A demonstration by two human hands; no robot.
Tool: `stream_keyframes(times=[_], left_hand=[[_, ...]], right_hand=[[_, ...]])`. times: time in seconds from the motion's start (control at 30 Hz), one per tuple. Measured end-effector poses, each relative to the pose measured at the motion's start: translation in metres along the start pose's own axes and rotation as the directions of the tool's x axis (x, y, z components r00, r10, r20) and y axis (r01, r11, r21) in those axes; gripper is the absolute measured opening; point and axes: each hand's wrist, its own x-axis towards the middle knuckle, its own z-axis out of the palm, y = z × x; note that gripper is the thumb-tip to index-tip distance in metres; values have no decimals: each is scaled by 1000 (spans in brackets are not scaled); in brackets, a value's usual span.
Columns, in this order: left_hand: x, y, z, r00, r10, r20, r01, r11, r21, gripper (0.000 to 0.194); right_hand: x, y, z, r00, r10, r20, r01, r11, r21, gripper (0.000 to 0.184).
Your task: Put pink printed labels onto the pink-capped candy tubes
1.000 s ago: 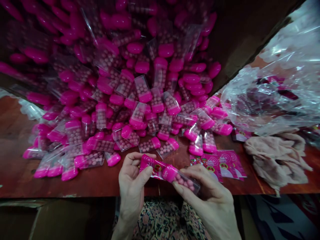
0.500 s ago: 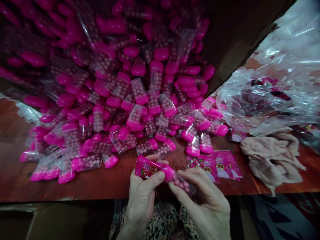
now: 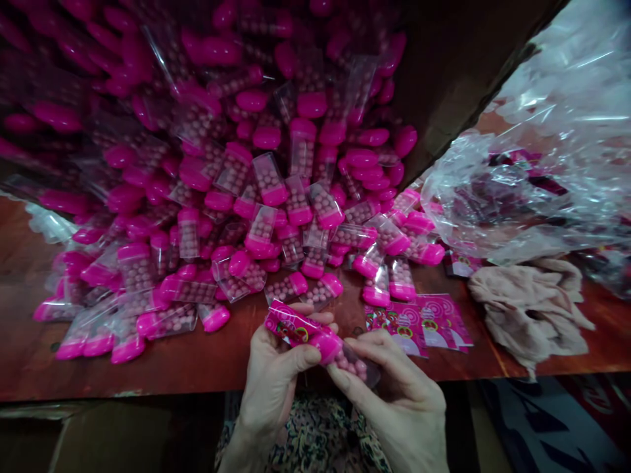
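Note:
My right hand [image 3: 401, 391] is closed round the clear body of a small candy box [image 3: 351, 363] filled with round pink balls; its bright pink cap points to the left. In my left hand [image 3: 279, 374] is a printed pink sleeve label [image 3: 290, 322], held between thumb and fingers. The label's right end meets the candy box's cap, and whether the cap sits inside it I cannot tell. Just right of the hands, several more printed labels [image 3: 434, 325] lie overlapping at the table's front edge.
A big heap of pink-capped candy boxes [image 3: 269, 177] spills across the table [image 3: 172, 368] from a dark carton [image 3: 458, 72]. To the right are crumpled clear plastic bags [image 3: 542, 177] and a beige cloth [image 3: 532, 309].
The candy box has turned slightly in my fingers, and the label's shape against its cap has shifted. Both hands sit slightly further left in view, as does the whole scene.

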Motion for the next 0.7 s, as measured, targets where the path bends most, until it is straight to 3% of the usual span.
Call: stream_keyframes(times=[0.17, 0.43, 0.57, 0.7], left_hand=[[-1, -2, 2, 1000, 1, 7, -1, 1000, 19, 37], [-2, -11, 6, 999, -36, 21, 37, 998, -42, 28], [-3, -15, 9, 994, -110, -23, 108, 992, -72, 19], [-4, -20, 11, 989, -148, 5, 148, 983, -112, 18]], right_hand=[[-3, -2, 5, 998, -13, -55, 13, 1000, 5, 27], [-3, -1, 13, 988, 97, -123, -84, 991, 106, 17], [-6, 2, 18, 985, 31, -171, -27, 999, 23, 22], [-9, 1, 21, 966, -6, -260, 4, 1000, -9, 23]])
